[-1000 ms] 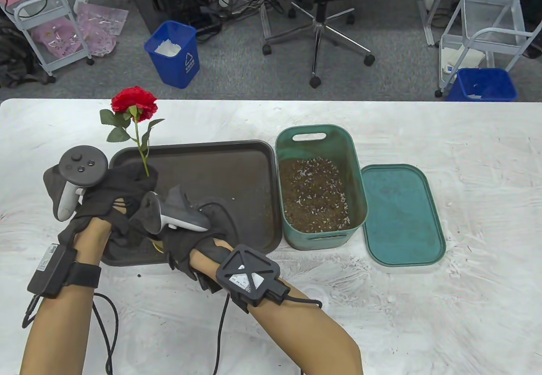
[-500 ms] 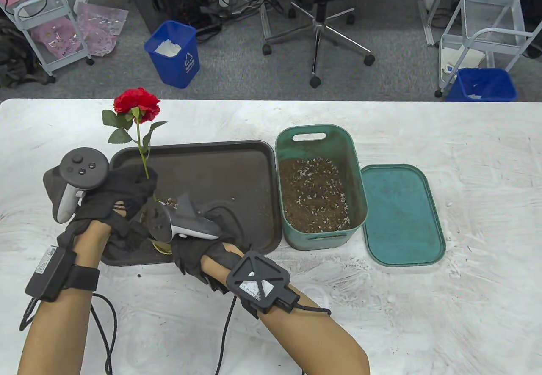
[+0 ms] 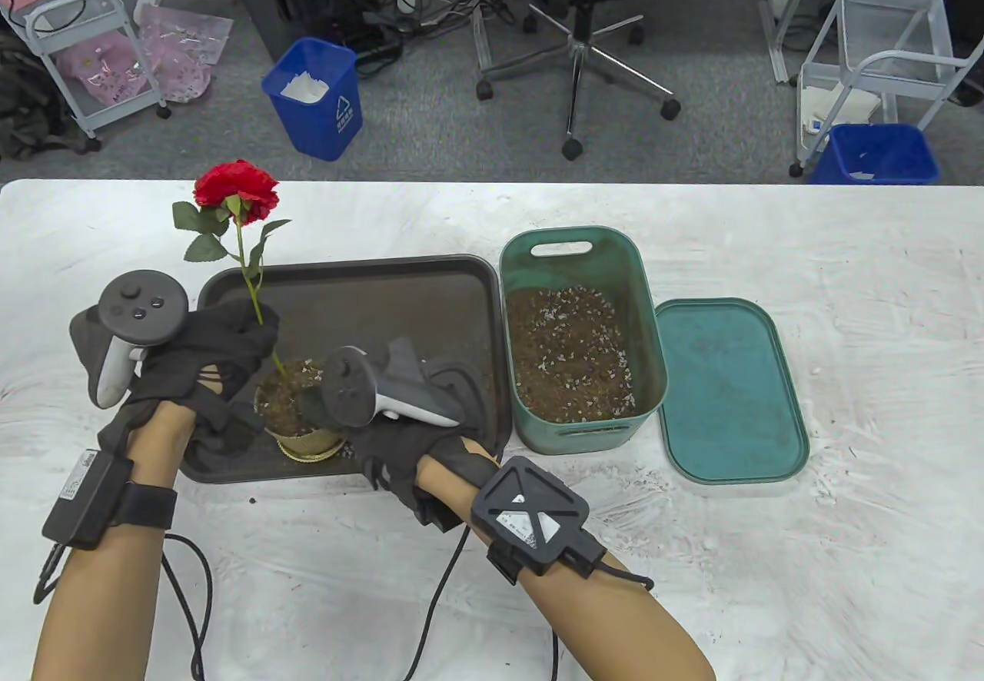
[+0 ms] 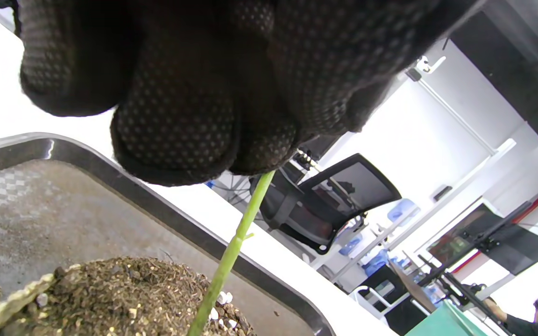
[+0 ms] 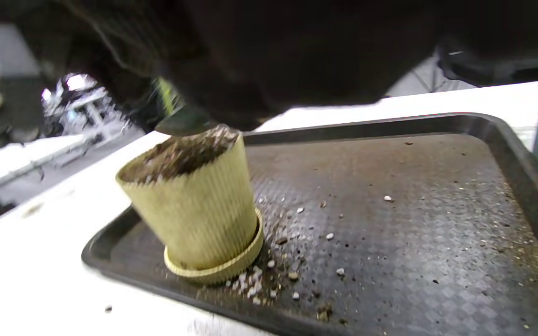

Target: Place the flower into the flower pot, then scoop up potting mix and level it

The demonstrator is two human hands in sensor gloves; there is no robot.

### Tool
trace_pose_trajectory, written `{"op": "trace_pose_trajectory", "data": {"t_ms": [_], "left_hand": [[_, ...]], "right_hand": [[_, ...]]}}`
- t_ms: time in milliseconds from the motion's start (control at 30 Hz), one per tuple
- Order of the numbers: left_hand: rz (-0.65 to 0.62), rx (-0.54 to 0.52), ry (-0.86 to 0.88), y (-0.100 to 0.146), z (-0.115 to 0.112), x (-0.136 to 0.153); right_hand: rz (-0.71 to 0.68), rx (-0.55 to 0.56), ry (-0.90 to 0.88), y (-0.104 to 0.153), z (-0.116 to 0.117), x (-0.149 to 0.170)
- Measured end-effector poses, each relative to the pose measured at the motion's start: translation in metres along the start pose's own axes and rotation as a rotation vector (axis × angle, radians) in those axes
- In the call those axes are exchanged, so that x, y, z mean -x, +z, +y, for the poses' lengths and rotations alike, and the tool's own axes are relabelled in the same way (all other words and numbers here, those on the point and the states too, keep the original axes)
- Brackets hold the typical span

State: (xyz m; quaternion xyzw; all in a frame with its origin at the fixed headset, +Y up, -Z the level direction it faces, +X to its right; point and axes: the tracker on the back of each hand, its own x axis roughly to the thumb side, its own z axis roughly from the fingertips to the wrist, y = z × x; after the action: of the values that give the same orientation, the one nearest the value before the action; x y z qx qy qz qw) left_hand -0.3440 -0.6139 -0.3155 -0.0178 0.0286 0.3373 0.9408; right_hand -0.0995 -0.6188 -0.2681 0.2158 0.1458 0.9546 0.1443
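— Looking down: what carries it all?
— White scuffed tabletop (image 3: 769, 558); grey floor beyond with a chair (image 3: 600, 12), blue bins (image 3: 315, 97) and wire carts (image 3: 884, 43).
— Where's the flower (image 3: 234, 189)?
— In the pot (image 3: 296, 423) on the dark tray (image 3: 430, 289), stem nearly upright, bloom leaning away to the left.
— Hands?
— Left hand (image 3: 207, 358) pinches the stem. Right hand (image 3: 415, 435) is by the pot's rim; its grasp I cannot tell. Green soil bin (image 3: 576, 327) sits right, lid (image 3: 730, 389) beside it.

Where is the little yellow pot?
In the table view, the pot stands on the brown tray, near its front left corner, between both hands.
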Motion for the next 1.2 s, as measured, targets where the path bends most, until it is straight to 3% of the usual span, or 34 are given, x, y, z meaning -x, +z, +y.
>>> {"op": "trace_pose_trajectory", "data": {"t_ms": [267,467,567,733,933,1200], "left_hand": [[-0.016,0.007,-0.024,0.005,0.001,-0.004],[-0.057,0.025,0.005,0.011,0.003,0.0],[-0.105,0.052,0.001,0.014,0.005,-0.001],[-0.193,0.103,0.024,0.021,0.005,0.0],[-0.214,0.123,0.018,0.022,0.006,0.0],[-0.22,0.127,0.031,0.019,0.002,-0.001]], "right_hand": [[0.053,0.021,-0.058,-0.025,0.017,-0.008],[0.107,-0.129,-0.029,-0.036,0.023,-0.013],[0.074,-0.087,-0.019,-0.035,0.014,-0.011],[-0.13,-0.024,-0.03,-0.048,-0.006,-0.001],[-0.231,-0.118,0.056,-0.076,-0.004,-0.003],[-0.18,-0.275,0.03,-0.095,0.009,0.006]]}}
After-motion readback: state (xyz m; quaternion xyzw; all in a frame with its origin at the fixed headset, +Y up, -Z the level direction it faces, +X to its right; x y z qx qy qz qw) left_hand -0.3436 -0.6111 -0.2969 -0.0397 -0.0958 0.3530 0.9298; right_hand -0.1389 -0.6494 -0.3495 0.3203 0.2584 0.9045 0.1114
